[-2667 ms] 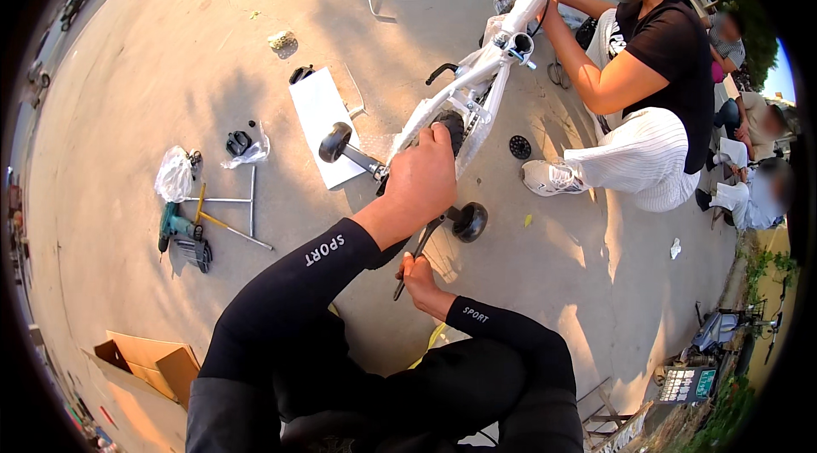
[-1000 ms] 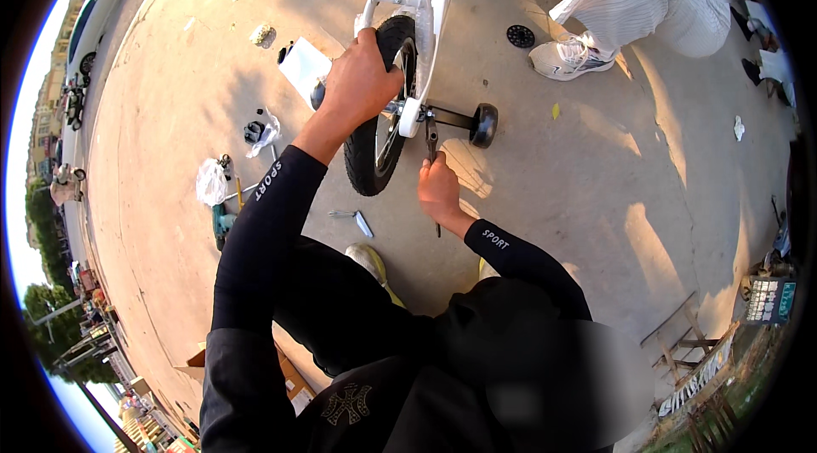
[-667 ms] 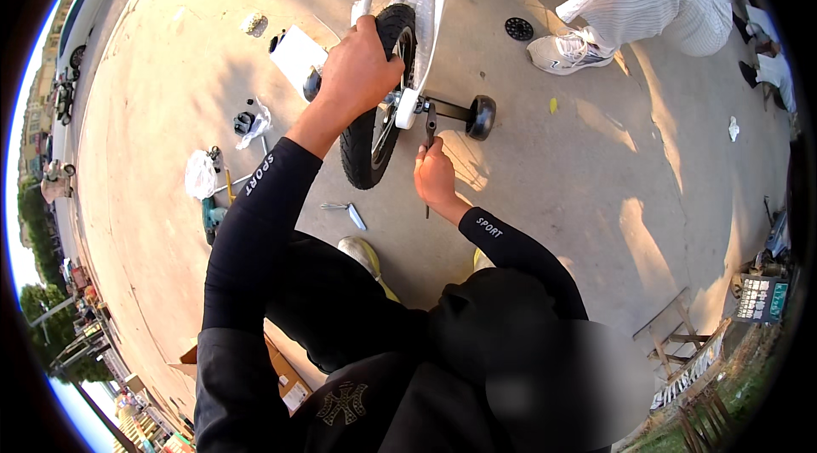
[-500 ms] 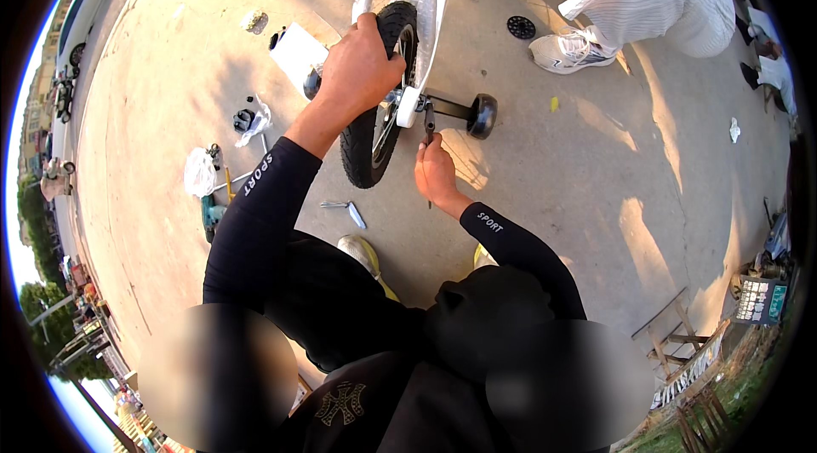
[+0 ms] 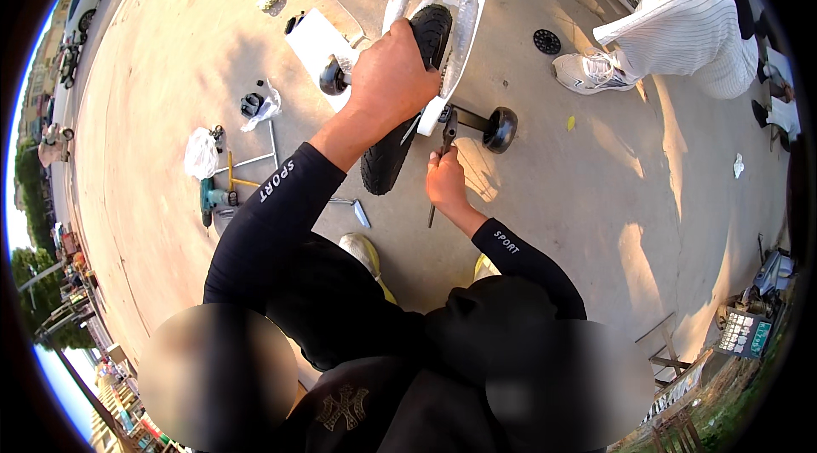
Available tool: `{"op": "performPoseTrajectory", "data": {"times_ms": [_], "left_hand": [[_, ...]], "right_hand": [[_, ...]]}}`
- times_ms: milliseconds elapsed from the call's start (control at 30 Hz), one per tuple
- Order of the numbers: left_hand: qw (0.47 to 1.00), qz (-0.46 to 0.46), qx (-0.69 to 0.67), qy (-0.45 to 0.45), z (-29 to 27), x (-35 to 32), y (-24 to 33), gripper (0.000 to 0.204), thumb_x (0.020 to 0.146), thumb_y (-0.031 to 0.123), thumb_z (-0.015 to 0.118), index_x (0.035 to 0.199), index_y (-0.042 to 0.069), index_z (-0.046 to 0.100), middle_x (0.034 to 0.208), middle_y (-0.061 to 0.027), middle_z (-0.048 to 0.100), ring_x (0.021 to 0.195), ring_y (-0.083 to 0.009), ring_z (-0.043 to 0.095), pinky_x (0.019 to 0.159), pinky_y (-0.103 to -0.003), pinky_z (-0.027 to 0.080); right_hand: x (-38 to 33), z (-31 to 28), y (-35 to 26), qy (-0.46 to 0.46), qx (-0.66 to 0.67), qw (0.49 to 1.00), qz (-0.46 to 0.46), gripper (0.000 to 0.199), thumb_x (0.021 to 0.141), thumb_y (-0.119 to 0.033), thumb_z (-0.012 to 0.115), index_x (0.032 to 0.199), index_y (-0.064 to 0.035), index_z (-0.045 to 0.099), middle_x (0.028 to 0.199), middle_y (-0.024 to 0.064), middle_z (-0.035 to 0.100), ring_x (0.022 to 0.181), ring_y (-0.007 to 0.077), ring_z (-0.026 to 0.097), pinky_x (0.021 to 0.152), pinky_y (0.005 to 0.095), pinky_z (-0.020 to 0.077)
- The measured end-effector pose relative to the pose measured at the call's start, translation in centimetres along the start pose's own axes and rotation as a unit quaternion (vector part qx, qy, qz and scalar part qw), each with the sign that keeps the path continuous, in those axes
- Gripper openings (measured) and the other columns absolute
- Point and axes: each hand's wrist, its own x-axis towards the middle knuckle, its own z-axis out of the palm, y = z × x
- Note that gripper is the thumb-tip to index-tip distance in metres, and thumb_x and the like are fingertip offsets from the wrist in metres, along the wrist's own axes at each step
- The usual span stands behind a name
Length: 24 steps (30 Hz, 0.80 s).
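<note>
My left hand (image 5: 387,74) is wrapped over the black tyre (image 5: 387,168) of a small bicycle with a white frame (image 5: 464,19). In my right hand (image 5: 448,185) is a dark wrench (image 5: 450,129), its head up against the axle end beside the white chain cover and its thin handle reaching down below my fist. Whether the head sits on a nut is too small to tell. Just right of the wrench a black training wheel (image 5: 500,129) sticks out on its arm. A second training wheel (image 5: 332,76) shows left of my left wrist. My left hand hides part of the wheel.
A cordless drill (image 5: 208,200), a yellow-handled tool (image 5: 231,170), a plastic bag (image 5: 202,153) and a folding tool (image 5: 361,214) lie on the ground at left. A white sheet (image 5: 317,40) is beyond. Another person's shoe (image 5: 593,71) and a black disc (image 5: 546,42) are at right.
The bicycle and both hands have shifted right in the view, and much of the ground with them. The wrench handle leans more, and the left training wheel shows more fully. Both grips stay.
</note>
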Motion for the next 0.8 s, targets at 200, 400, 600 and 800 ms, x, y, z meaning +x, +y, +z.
{"op": "performPoseTrajectory", "data": {"times_ms": [200,400,600,800], "left_hand": [[0.999,0.033,0.001,0.022,0.3,-0.2,-0.6,0.043,0.074,0.01,0.069,0.104,-0.011,0.046,0.097,-0.0312,0.063,0.08,-0.0456,0.07,0.07,-0.046,0.059],[0.999,0.022,0.022,-0.005,-0.2,-0.2,-0.7,0.047,0.074,0.007,0.069,0.11,-0.013,0.046,0.098,-0.0279,0.063,0.077,-0.0378,0.072,0.063,-0.039,0.06],[0.999,0.035,0.019,0.017,0.4,-0.5,-0.2,0.05,0.074,0.008,0.07,0.111,-0.012,0.044,0.098,-0.0285,0.062,0.073,-0.0404,0.071,0.059,-0.042,0.059],[0.997,0.053,-0.001,0.054,1.0,-0.4,-0.5,0.046,0.072,0.004,0.067,0.109,-0.011,0.045,0.095,-0.0264,0.062,0.071,-0.0373,0.071,0.058,-0.04,0.059]], "right_hand": [[0.0,0.1,0.3,-0.007,0.001,1.0,-0.003,0.019,0.101,-0.017,0.051,0.106,0.0014,0.047,0.087,0.0249,0.067,0.084,0.0458,0.066,0.072,0.0518,0.0507],[-0.2,-0.5,0.9,-0.052,0.02,0.998,0.012,0.016,0.1,-0.015,0.049,0.103,0.0011,0.048,0.084,0.0201,0.063,0.073,0.0371,0.062,0.067,0.0461,0.0502],[-0.3,-3.5,-3.0,-0.167,0.153,0.954,0.198,0.014,0.102,-0.015,0.044,0.096,-0.0019,0.044,0.075,0.0066,0.05,0.054,0.0129,0.05,0.045,0.0324,0.047],[-0.2,-4.9,-4.9,-0.196,0.186,0.929,0.252,0.015,0.1,-0.016,0.044,0.094,-0.0027,0.042,0.076,0.0066,0.049,0.056,0.0152,0.051,0.047,0.0355,0.0484]]}}
